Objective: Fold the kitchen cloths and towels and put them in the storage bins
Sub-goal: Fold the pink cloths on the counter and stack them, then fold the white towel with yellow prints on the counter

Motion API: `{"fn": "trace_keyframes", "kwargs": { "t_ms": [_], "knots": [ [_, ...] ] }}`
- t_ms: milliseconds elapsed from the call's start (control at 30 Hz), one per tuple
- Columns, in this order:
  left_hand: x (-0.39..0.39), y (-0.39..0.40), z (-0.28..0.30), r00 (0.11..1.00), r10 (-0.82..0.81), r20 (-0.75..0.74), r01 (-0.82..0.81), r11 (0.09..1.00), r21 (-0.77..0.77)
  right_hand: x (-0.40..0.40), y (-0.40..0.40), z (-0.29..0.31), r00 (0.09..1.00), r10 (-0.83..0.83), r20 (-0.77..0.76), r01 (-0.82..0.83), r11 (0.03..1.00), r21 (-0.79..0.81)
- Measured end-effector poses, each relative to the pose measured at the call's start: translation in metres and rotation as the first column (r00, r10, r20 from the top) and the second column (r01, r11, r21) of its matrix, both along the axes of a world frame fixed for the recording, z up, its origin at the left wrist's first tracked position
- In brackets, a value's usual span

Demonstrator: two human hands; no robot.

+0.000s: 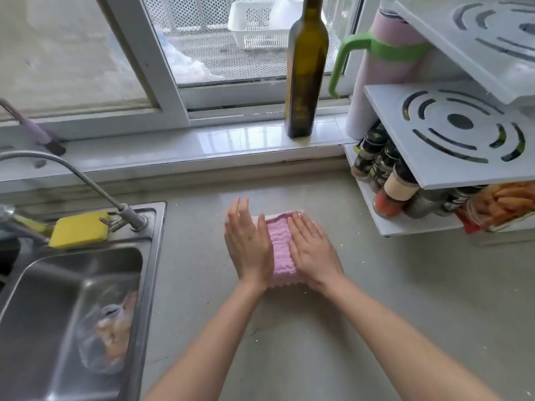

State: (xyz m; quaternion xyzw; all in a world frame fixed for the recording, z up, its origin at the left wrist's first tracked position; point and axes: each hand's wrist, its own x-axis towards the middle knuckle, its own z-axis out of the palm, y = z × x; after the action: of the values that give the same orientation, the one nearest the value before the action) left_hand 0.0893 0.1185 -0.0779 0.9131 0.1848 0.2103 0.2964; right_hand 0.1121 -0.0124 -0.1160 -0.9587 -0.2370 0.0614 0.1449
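— So, what fills most of the view?

— A grey countertop (376, 299), with a steel sink (72, 299) set into its left side and a white window frame (162, 68) behind.

— And on the right?

— A white tiered rack (451, 134) with spice jars (385, 180) under its lower shelf. A dark green bottle (307, 68) stands on the sill, and a yellow sponge (79, 228) lies by the faucet (86, 180).

— Where is the cloth?

— A pink cloth (282, 250), folded into a narrow ribbed pad, lies on the counter in the middle.

— The hands?

— The left hand (249, 244) and right hand (314, 250) both rest flat on it, fingers straight, one pressing each side. Neither grasps anything.
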Motion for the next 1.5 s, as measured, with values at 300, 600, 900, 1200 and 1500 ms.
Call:
{"fn": "trace_keyframes", "kwargs": {
  "t_ms": [300,600,900,1200,1500],
  "knots": [
    [-0.002,0.012,-0.037,0.707,-0.352,-0.613,0.538,0.831,0.143,0.002,-0.015,-0.003,0.980,-0.016,-0.198,0.020,1.000,0.020],
    [-0.023,-0.046,0.047,0.632,-0.589,-0.503,0.768,0.564,0.304,-0.108,-0.109,0.063,0.864,-0.426,-0.268,0.488,0.840,0.239],
    [-0.099,-0.253,0.062,0.048,-0.775,-0.631,0.999,0.025,0.046,-0.280,-0.327,0.095,0.409,-0.912,-0.032,0.907,0.410,-0.094],
    [-0.187,-0.433,0.038,-0.296,-0.642,-0.707,0.934,-0.350,-0.073,-0.402,-0.407,0.049,0.189,-0.890,-0.415,0.932,0.295,-0.208],
    [-0.203,-0.453,0.027,-0.355,-0.647,-0.675,0.900,-0.432,-0.059,-0.428,-0.434,0.066,0.317,-0.863,-0.393,0.915,0.388,-0.115]
  ]
}}
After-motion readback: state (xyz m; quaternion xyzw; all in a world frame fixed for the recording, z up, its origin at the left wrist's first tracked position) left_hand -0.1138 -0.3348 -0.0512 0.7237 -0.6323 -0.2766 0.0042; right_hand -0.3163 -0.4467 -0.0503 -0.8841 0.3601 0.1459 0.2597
